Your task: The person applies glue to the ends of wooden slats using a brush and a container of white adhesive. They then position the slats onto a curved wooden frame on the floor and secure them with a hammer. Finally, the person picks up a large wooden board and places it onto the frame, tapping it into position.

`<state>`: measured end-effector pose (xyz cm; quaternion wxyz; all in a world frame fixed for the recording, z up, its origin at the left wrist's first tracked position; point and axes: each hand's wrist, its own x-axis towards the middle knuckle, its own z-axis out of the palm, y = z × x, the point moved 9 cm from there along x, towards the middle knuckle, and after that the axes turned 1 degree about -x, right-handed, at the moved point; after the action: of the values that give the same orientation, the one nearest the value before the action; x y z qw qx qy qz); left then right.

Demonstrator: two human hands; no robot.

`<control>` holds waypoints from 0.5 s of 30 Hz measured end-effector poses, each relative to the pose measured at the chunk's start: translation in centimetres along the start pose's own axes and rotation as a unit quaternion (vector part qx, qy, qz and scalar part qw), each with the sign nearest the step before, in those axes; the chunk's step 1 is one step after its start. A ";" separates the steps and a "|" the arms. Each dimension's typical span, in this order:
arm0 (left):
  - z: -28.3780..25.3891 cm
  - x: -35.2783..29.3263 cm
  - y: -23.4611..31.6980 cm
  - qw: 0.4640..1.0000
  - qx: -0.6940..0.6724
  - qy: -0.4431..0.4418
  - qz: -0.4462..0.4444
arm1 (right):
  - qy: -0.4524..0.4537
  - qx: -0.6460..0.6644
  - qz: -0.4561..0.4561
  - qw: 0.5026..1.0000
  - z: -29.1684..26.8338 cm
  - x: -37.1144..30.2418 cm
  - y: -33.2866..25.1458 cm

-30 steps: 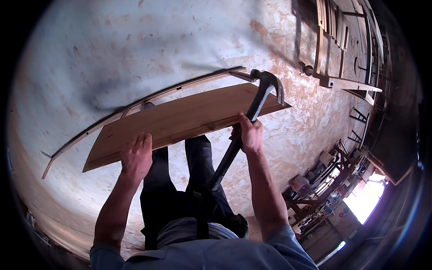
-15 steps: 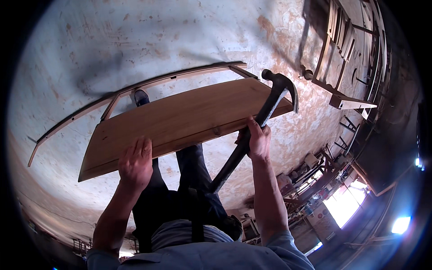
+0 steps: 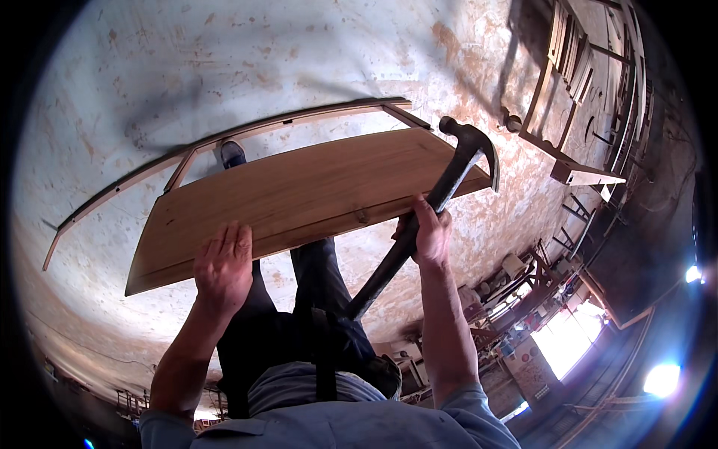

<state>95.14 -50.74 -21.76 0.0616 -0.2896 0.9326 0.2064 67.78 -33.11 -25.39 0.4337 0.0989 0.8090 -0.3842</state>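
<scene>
A flat brown wooden panel is held out in front of my legs, with a narrow strip along its near edge. My left hand grips that edge toward the left end, fingers lying together over the top face; its thumb is hidden. Nearer the right end, my right hand is closed around the handle of a claw hammer and also meets the panel's edge. The hammer slants across the panel's right end, its dark head up and its handle's butt close to my thigh. Some right fingers are hidden behind the handle.
Beyond the panel, a long slim wooden frame with short crosspieces lies on the stained, pale floor. My shoe shows beside it. More wooden framing and slats stand at the far right. Cluttered items and a bright opening are lower right.
The view has shifted slightly, and the panel's left end sits a little farther left and higher in the picture. Both hands keep the same grip.
</scene>
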 end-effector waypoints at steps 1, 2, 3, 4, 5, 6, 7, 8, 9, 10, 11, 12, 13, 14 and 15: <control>0.1 0.0 -0.1 1.000 0.001 0.004 0.000 | -0.001 -0.004 -0.004 1.000 -0.1 0.1 0.2; 0.1 0.0 0.0 1.000 -0.002 0.007 0.000 | -0.002 -0.008 -0.008 1.000 -0.2 0.1 0.3; 0.2 0.0 0.0 1.000 -0.005 0.009 -0.001 | 0.002 -0.003 -0.009 1.000 -0.3 0.0 0.2; 0.2 0.0 0.0 1.000 -0.008 0.012 -0.001 | 0.006 0.001 -0.009 1.000 -0.2 -0.1 0.0; 0.3 0.0 0.0 1.000 -0.006 0.013 0.002 | 0.009 0.005 -0.010 1.000 -0.1 -0.1 -0.1; 0.3 0.0 0.1 1.000 -0.005 0.014 0.004 | 0.007 0.014 -0.012 1.000 0.0 0.0 -0.2; 0.4 0.0 0.1 1.000 -0.003 0.015 0.006 | 0.005 0.023 -0.014 1.000 0.1 0.0 -0.2; 0.4 0.0 0.1 1.000 -0.008 0.017 0.004 | 0.001 0.032 -0.015 0.999 0.2 0.1 -0.2; 0.5 0.1 0.1 1.000 -0.013 0.019 0.002 | 0.008 0.029 -0.010 1.000 0.0 0.2 -0.1; 0.7 0.2 0.2 1.000 -0.017 0.020 -0.001 | 0.015 0.026 -0.004 1.000 -0.4 0.2 0.0; 0.7 -0.1 0.2 0.999 -0.023 0.038 -0.010 | 0.012 0.020 0.004 1.000 -0.3 0.2 0.1; 0.9 -0.6 0.2 0.998 -0.019 0.051 -0.020 | 0.059 0.042 0.018 0.997 -1.7 1.0 2.0; 1.0 -1.2 -0.3 0.998 -0.007 0.061 -0.035 | 0.067 -0.083 -0.089 0.990 -3.8 2.6 2.9; 1.3 -1.5 -0.4 0.998 -0.018 0.054 -0.022 | 0.050 -0.067 -0.055 0.995 -3.4 2.2 3.1; 1.3 -1.6 -0.4 0.998 -0.026 0.046 -0.018 | 0.027 -0.056 -0.023 0.998 -2.9 2.1 3.0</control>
<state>96.66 -49.71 -22.70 0.0150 -0.3170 0.9233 0.2164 66.22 -29.36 -27.71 0.4078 0.0661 0.8426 -0.3453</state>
